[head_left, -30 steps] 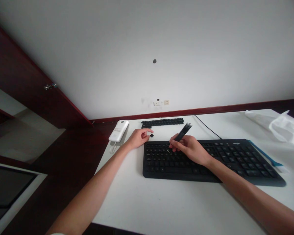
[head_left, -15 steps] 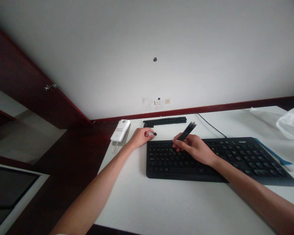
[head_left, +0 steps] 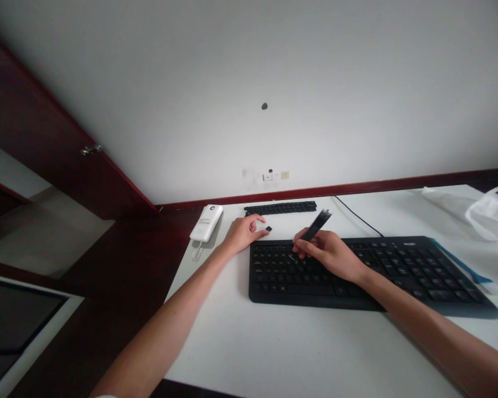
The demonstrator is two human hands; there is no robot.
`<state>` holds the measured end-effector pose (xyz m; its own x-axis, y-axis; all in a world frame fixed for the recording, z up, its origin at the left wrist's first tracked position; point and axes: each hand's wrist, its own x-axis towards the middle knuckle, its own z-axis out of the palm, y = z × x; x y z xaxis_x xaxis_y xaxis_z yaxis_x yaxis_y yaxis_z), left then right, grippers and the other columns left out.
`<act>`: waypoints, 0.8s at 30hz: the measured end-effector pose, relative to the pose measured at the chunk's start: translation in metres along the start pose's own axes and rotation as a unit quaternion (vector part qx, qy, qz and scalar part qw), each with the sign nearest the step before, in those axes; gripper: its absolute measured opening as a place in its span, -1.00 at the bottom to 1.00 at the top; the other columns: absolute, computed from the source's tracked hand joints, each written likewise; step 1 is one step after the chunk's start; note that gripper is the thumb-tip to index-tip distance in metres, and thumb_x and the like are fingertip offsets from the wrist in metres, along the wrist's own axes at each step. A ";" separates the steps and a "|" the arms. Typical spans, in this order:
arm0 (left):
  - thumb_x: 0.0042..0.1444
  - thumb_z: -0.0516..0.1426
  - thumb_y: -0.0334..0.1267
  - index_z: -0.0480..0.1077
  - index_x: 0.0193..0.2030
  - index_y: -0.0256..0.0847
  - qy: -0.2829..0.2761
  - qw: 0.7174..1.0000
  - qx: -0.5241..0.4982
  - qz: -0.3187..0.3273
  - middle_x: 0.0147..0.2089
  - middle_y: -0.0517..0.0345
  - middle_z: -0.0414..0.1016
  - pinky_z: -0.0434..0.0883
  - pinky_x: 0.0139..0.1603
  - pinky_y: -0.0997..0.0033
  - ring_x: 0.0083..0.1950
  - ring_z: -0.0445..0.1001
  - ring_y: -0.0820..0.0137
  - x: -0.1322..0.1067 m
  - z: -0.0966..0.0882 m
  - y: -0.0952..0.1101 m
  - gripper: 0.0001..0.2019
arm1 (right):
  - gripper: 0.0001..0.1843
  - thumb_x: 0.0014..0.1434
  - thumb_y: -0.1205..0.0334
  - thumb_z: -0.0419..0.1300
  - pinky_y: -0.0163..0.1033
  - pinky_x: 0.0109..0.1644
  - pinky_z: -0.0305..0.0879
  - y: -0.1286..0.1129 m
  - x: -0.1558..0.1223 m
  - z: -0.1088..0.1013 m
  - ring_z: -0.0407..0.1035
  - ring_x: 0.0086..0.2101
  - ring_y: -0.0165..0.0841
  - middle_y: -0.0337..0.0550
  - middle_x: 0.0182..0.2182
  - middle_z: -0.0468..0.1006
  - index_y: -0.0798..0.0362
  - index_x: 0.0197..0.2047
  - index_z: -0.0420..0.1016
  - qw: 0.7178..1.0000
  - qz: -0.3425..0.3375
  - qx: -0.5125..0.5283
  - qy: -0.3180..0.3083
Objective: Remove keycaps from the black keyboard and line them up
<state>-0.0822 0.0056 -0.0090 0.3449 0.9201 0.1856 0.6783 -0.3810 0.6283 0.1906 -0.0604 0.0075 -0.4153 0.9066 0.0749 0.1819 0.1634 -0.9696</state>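
Observation:
My left hand [head_left: 243, 232] rests on the white table behind the keyboard's left end. Its thumb and forefinger are apart, and a small black keycap [head_left: 269, 228] lies on the table just by their tips. My right hand [head_left: 321, 246] is closed around a slim black keycap puller [head_left: 316, 224], tilted with its upper end to the right. Thin wire ends show below the fingers, over the left part of the black keyboard [head_left: 307, 288]. Where the wires meet the keys is too small to make out.
Rows of black keycaps [head_left: 286, 207] lie at the table's back edge. To the left is a white power bank [head_left: 206, 223] with a short cable. A black cord [head_left: 359, 215] runs behind the keyboard. White plastic wrapping [head_left: 481, 213] and a blue strip [head_left: 460, 262] are at right.
My left hand has let go of the keycap onto the table, its thumb and forefinger spreading apart. My right hand stays over the keyboard with the puller. The view has shifted slightly.

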 end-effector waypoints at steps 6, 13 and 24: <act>0.18 0.30 -0.05 0.60 -0.15 -0.05 0.000 0.994 0.111 -0.002 -0.43 0.26 0.46 0.13 -0.35 0.42 -0.42 0.36 0.40 0.008 0.006 0.018 -0.81 | -0.66 0.31 -0.09 0.22 -0.10 -0.17 0.46 0.000 -0.001 0.000 0.56 -0.31 -0.21 -0.09 -0.28 0.67 0.03 -0.16 0.54 1.000 0.001 0.001 -0.004; 0.25 0.23 -0.13 0.60 -0.07 0.02 0.013 0.973 0.231 -0.017 -0.30 0.16 0.62 0.29 -0.22 0.36 -0.23 0.54 0.24 0.029 0.013 0.022 -0.84 | -0.64 0.31 -0.11 0.21 -0.09 -0.16 0.45 -0.005 -0.001 0.000 0.54 -0.32 -0.22 -0.07 -0.30 0.65 0.06 -0.18 0.52 1.000 0.006 -0.004 0.001; 0.33 0.13 -0.15 0.55 0.03 0.11 0.018 0.957 0.279 -0.079 -0.15 0.20 0.66 0.39 -0.07 0.34 -0.11 0.59 0.25 0.026 0.016 0.023 -0.78 | -0.67 0.35 -0.06 0.19 -0.12 -0.15 0.43 0.001 0.001 0.000 0.53 -0.30 -0.24 -0.08 -0.27 0.64 0.06 -0.17 0.52 1.000 0.006 -0.004 -0.006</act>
<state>-0.0478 0.0196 -0.0018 0.1948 0.9687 0.1535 0.9644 -0.2178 0.1503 0.1900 -0.0594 0.0062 -0.4242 0.9035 0.0610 0.1944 0.1566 -0.9683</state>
